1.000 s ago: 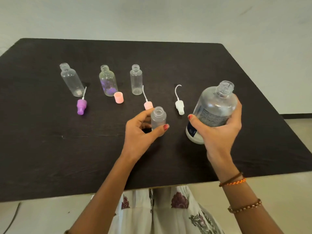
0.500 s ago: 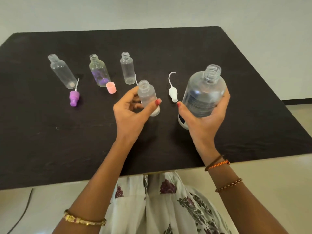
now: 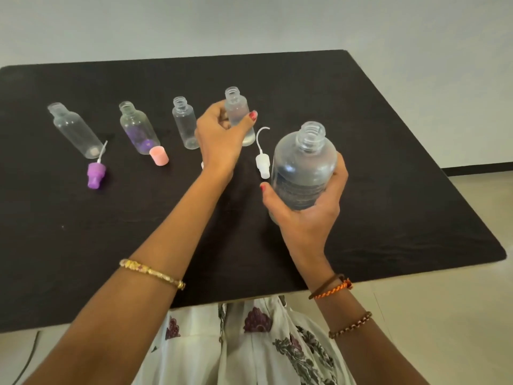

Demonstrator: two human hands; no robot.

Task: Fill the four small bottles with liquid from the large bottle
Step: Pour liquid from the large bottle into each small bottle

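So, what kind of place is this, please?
Probably a plain indoor room with a work table, though I cannot say more: a dark table against a bare pale wall, a tiled floor, and only small bottles and caps laid out.

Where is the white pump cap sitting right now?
In the head view, the white pump cap lies on the black table, right of centre, between the small bottle held by the left hand and the large bottle.
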